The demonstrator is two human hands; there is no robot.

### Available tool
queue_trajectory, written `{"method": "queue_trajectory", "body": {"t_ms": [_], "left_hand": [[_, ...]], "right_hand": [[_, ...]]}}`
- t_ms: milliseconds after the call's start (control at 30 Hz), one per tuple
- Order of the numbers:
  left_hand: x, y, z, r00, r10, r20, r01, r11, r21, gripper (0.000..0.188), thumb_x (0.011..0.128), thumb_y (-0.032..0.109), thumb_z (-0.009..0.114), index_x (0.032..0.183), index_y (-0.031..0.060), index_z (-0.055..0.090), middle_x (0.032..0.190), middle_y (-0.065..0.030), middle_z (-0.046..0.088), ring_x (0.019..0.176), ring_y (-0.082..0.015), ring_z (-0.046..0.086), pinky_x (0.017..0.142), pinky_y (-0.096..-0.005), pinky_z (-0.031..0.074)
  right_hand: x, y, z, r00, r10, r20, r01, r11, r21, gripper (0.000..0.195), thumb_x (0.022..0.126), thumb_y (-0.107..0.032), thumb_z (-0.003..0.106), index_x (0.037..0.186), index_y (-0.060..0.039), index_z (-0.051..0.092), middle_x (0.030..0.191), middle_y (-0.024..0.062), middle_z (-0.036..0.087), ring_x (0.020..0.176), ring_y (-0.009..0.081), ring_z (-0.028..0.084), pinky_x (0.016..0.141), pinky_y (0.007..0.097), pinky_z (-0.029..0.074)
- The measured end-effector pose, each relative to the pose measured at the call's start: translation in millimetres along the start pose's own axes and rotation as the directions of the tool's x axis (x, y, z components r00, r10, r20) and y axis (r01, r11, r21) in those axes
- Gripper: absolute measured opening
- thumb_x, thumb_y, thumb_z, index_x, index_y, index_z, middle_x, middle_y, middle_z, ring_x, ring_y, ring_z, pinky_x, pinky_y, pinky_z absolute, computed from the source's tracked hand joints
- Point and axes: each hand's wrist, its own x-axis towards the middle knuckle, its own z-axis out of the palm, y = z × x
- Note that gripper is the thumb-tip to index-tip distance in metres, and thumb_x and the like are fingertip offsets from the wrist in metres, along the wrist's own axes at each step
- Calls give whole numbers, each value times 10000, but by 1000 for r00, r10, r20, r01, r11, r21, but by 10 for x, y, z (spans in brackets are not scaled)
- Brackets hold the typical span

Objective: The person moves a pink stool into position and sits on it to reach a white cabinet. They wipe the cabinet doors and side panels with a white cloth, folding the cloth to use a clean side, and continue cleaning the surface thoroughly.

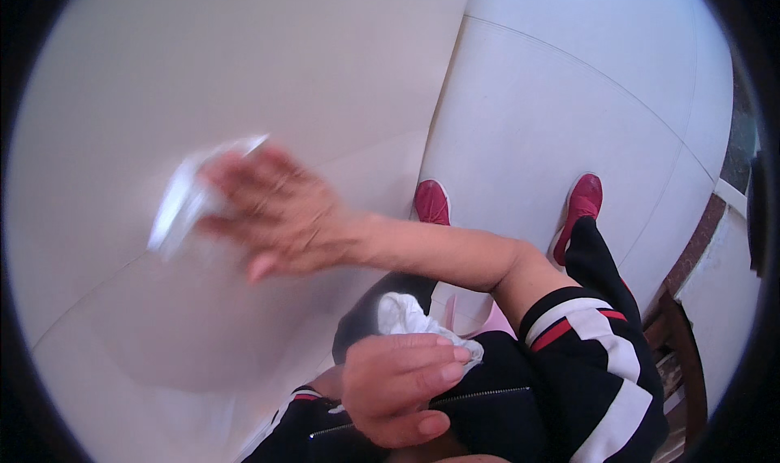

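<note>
My right hand reaches across to the left, blurred, with its back towards me. Under its fingertips a white cloth or wipe lies against the pale tiled wall; motion blur hides its exact shape. Close to my chest is my left hand, its fingers curled around a crumpled white cloth. Part of that cloth sticks out beyond the knuckles, and the rest is hidden by the hand.
Light tiles cover the floor, which meets the wall along a dark joint. My red shoes stand on it. Behind my arm shows part of a pink plastic object. Brown wooden furniture is at the right edge.
</note>
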Motion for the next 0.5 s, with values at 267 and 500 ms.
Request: {"method": "queue_trajectory", "body": {"t_ms": [267, 500], "left_hand": [[51, -8, -17, 975, -125, 182, 136, 989, -51, 233, 733, 164, 578, 897, -1, 555, 855, -183, 588, 754, -289, 598, 632, -354, 506], [-115, -37, 47, 983, -125, 131, 135, 988, -70, 307, 760, 246, 551, 934, -6, 545, 892, -160, 586, 752, -277, 594, 644, -317, 496]], "right_hand": [[-1701, 1828, 333, 20, 999, -41, -617, 44, 786, 546, 901, -354, 267, 1299, 7, 172, 1344, 134, 206, 1240, 248, 193, 1014, 323, 134], [-942, 679, 402, 741, 589, -324, -554, 808, 202, 529, 887, -246, 301, 1321, -14, 108, 1371, 196, 66, 1268, 324, 86, 1019, 395, 107]]}}
